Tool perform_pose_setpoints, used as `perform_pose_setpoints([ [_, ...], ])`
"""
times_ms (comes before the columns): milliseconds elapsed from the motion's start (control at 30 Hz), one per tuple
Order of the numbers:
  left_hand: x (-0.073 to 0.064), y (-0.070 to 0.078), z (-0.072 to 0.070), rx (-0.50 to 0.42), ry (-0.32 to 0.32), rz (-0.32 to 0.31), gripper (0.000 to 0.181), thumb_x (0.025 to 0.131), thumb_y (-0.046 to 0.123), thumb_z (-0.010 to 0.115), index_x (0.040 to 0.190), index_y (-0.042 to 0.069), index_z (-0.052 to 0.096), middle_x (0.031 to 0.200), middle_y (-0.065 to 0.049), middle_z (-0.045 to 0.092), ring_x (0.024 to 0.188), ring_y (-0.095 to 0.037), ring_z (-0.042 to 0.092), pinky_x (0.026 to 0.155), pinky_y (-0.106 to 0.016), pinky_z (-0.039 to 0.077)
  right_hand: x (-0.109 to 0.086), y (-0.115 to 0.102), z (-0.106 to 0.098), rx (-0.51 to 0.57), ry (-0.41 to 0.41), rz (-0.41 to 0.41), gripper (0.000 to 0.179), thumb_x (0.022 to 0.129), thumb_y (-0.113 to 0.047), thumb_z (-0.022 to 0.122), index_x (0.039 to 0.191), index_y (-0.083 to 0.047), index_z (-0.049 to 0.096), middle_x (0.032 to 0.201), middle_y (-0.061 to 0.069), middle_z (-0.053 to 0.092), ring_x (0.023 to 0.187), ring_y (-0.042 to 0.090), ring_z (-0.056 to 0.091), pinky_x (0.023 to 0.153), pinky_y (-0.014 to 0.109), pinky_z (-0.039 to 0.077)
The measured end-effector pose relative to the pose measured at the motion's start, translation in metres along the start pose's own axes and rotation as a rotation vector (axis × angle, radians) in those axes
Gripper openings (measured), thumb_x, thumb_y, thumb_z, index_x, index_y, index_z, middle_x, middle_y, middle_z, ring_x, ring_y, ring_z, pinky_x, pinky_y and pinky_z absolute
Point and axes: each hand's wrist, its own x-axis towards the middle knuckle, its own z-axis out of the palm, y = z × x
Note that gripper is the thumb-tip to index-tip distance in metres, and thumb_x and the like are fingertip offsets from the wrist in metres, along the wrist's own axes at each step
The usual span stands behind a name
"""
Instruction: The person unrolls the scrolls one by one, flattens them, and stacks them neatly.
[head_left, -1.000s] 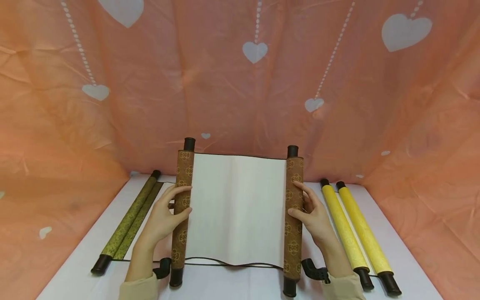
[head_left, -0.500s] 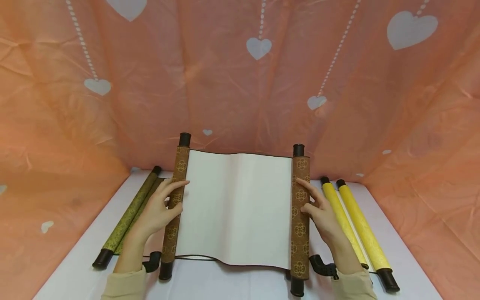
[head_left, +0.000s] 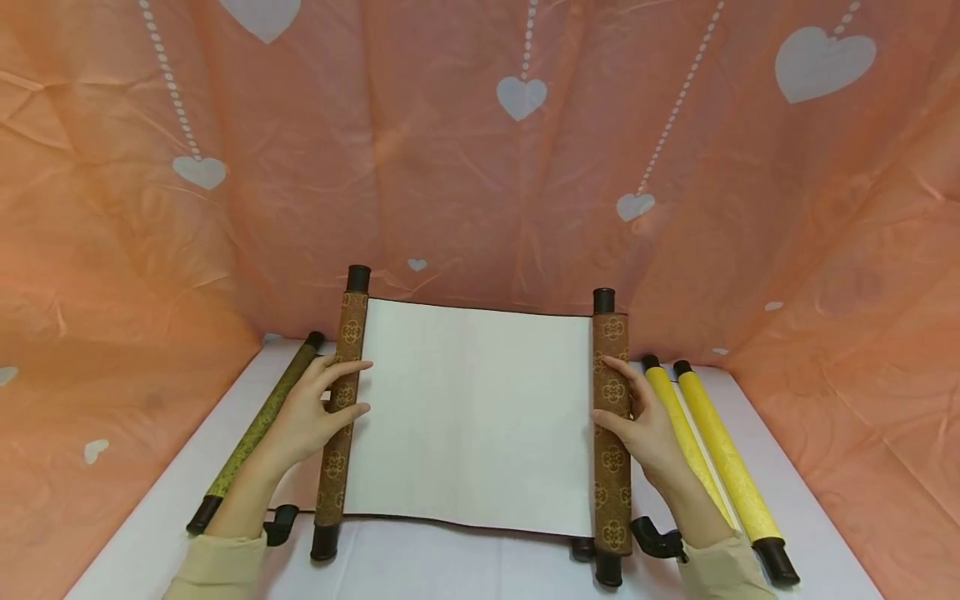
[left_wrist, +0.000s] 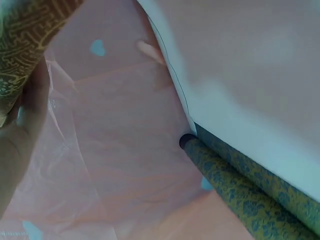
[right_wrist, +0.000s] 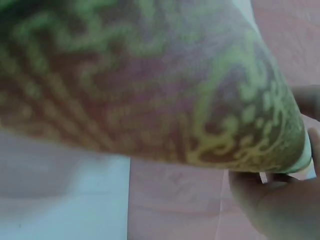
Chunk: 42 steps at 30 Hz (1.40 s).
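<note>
A brown patterned scroll is held up partly unrolled, with its blank white paper [head_left: 472,417] stretched between two rollers with black knobs. My left hand [head_left: 300,421] grips the left roller [head_left: 335,467], thumb and fingers around its middle. On the other side, my right hand [head_left: 648,425] holds the right roller [head_left: 612,492] the same way, with the thumb across its front. In the left wrist view, part of the left hand [left_wrist: 25,130] shows behind the roller. The brown patterned cloth [right_wrist: 150,100] fills much of the right wrist view.
A green patterned scroll [head_left: 258,425] lies at left, partly covered by the left arm. Two yellow rollers [head_left: 723,450] lie at right on the white table [head_left: 420,567]. A dark knob [head_left: 582,548] shows beside the right roller's foot. A pink heart-printed cloth [head_left: 450,183] hangs behind.
Both hands have moved apart, the left one leftward and the right one rightward. The rollers are farther apart, and more white paper lies stretched between them, flatter than before.
</note>
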Motion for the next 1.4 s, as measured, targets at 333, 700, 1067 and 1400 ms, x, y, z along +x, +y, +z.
perform_pose_setpoints([
  [333,0.004,-0.008,-0.007,0.061,-0.016,0.028,0.055,0.092,0.002,0.077,0.143,0.010,0.060,0.157,-0.033,0.035,0.136,-0.056,0.044,0.088,-0.060,0.053,0.002,0.004,-0.016,-0.089,-0.020,-0.015,0.077,0.089,0.010,0.070,0.158,-0.010,0.041,0.147,0.020,0.046,0.113,0.018,0.055,0.086,0.023,0.050],
  [700,0.001,-0.016,-0.014,0.084,-0.079,0.030,0.057,0.094,-0.001,0.069,0.148,0.010,0.054,0.159,-0.036,0.025,0.128,-0.060,0.047,0.089,-0.066,0.053,0.002,0.011,-0.033,-0.166,-0.006,0.000,0.075,0.090,0.011,0.056,0.160,-0.013,0.042,0.166,0.013,0.032,0.142,0.030,0.034,0.083,0.023,0.039],
  [1067,0.004,-0.019,-0.014,0.099,-0.092,-0.008,0.062,0.094,0.015,0.078,0.150,0.013,0.052,0.161,-0.035,0.023,0.133,-0.062,0.041,0.091,-0.070,0.050,0.004,0.019,-0.038,-0.236,-0.041,-0.035,0.080,0.090,-0.004,0.080,0.160,-0.012,0.041,0.165,0.017,0.033,0.146,0.039,0.036,0.113,0.051,0.042],
  [1400,0.008,-0.030,-0.016,0.115,-0.048,0.040,0.059,0.093,0.005,0.077,0.147,0.008,0.055,0.158,-0.037,0.029,0.131,-0.062,0.044,0.085,-0.065,0.052,-0.001,0.024,-0.051,-0.240,-0.023,-0.082,0.074,0.096,0.000,0.070,0.161,-0.013,0.038,0.161,0.017,0.036,0.140,0.035,0.039,0.094,0.011,0.039],
])
